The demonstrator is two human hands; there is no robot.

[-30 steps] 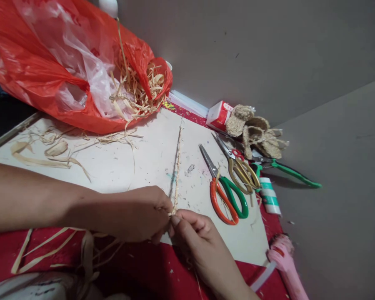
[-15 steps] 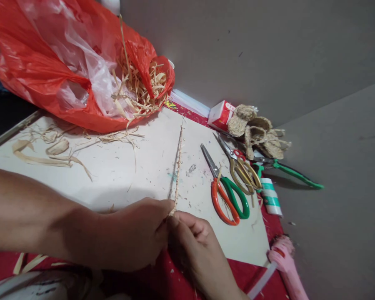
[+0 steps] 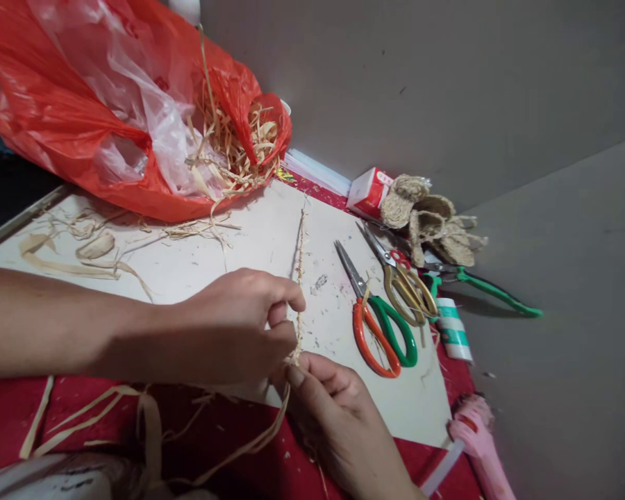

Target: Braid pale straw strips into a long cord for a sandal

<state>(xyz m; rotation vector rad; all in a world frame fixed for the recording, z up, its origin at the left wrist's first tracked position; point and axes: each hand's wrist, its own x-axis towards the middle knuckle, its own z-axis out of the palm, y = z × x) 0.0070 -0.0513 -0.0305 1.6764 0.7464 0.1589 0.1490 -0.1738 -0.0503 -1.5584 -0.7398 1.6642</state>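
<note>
A thin twisted raffia cord (image 3: 301,260) runs up the white board, its far end by the board's back edge. My right hand (image 3: 338,410) pinches the near end between thumb and fingertips, where the cord thickens into a small knot-like bunch. Loose raffia strands (image 3: 263,439) trail from there down to the lower left. Just above that pinch is my left hand (image 3: 244,323), reaching in from the left. Its bent index finger stands apart from the thumb, close beside the cord, and nothing shows between them. The left hand's lower fingers are hidden.
On the board's right lie orange-and-green-handled scissors (image 3: 378,326) and gold-handled scissors (image 3: 409,292). Behind them are woven straw pieces (image 3: 421,208), a red-and-white box (image 3: 367,192) and green-handled pliers (image 3: 500,295). A red plastic bag (image 3: 57,125) of raffia fills the back left. A grey wall (image 3: 448,90) rises behind.
My left hand has moved up and its index finger has lifted away from the thumb. Trailing raffia strands below it have come into view. My right hand keeps its pinch almost in place.
</note>
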